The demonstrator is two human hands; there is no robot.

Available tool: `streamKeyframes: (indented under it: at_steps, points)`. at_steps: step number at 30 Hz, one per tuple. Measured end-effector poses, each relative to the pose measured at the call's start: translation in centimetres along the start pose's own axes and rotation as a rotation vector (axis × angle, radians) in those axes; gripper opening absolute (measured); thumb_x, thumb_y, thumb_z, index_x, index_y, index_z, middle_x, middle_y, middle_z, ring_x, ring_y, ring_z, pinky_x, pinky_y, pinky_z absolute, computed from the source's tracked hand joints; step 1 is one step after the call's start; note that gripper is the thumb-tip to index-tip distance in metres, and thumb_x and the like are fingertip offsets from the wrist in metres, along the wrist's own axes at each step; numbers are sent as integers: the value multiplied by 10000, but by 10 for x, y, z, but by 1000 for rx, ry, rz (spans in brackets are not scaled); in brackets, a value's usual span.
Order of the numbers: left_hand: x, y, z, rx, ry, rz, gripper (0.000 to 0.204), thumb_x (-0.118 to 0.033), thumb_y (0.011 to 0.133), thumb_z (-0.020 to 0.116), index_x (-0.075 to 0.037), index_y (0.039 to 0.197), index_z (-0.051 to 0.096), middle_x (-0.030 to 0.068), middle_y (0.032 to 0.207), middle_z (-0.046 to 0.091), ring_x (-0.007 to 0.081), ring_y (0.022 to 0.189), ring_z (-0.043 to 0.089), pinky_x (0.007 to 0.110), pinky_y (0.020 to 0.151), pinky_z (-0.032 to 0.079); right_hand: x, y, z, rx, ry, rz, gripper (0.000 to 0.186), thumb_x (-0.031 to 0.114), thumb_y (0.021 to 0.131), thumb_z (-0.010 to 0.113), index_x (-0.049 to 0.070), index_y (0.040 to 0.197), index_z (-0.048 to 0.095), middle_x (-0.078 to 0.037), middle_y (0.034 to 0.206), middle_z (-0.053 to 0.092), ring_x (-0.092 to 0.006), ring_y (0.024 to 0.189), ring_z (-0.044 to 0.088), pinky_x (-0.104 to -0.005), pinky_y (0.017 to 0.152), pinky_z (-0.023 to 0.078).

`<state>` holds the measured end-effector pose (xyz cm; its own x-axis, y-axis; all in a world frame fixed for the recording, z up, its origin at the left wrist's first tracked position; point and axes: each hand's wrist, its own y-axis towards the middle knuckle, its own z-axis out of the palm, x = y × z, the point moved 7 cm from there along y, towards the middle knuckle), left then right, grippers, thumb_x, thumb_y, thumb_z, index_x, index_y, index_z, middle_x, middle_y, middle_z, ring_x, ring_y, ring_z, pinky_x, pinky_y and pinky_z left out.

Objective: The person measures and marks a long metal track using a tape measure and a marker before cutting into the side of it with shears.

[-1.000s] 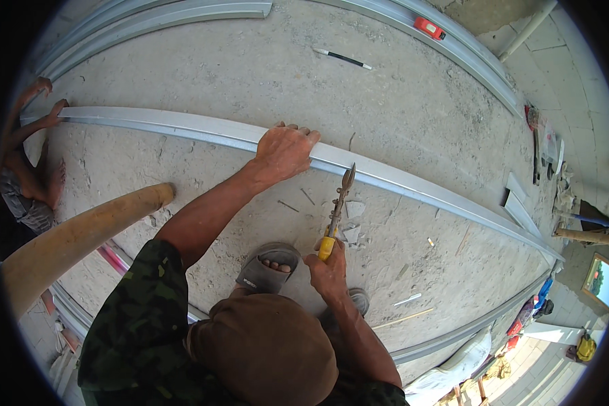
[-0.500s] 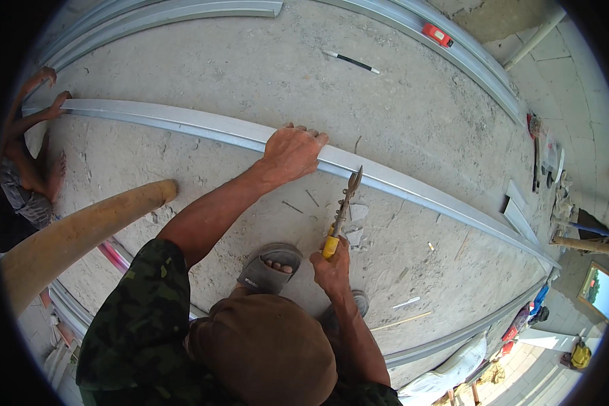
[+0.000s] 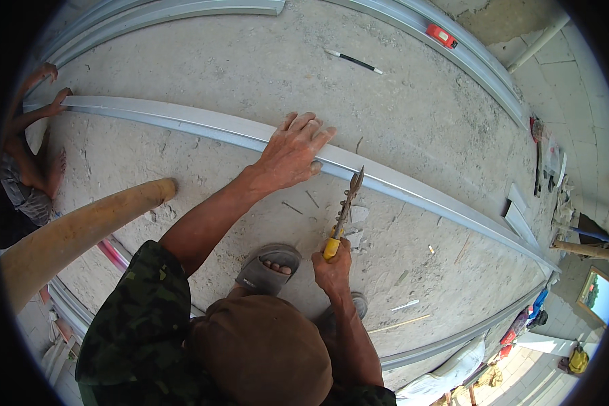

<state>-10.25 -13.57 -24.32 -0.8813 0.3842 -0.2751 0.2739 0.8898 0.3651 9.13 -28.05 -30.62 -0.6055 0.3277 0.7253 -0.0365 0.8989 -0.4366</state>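
Left hand (image 3: 287, 154) lies over the long silvery metal channel (image 3: 419, 186); I read its fingers as spread apart, tips past the far edge, thumb at the near side. How hard the palm bears down, I cannot tell. Right hand (image 3: 333, 269) is clamped round the yellow grips of the snips (image 3: 344, 215), blades pointing away from those fingers to the channel, just right of the left hand. I cannot make out whether the tips touch it. From under the left fingers the channel runs out both ways; at its left end I note a co-worker's hand (image 3: 61, 100). Well beyond the left fingers: a black stick with pale ends (image 3: 355, 61). Left of the right fingers, a grey sandal (image 3: 271, 262).
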Motion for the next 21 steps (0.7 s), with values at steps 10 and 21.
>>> streamKeyframes:
  at_steps: [10,21]
  points:
    - [-86,-111,60,507,-1301,-947,760,-408,738,776,68,1243,467,171,1085,576,278,1042,556,392,910,451,8,0,0,52,79,2,255,95,735,664,-1,960,593,-207,1018,581,-364,962,573,-429,828,469]
    - [-115,-108,92,706,-1498,-1013,566,-289,710,751,30,1117,521,112,982,584,215,946,559,339,869,444,3,-2,-2,35,-9,40,501,130,772,695,-25,1209,507,-244,1141,570,-405,1041,586,-449,878,472]
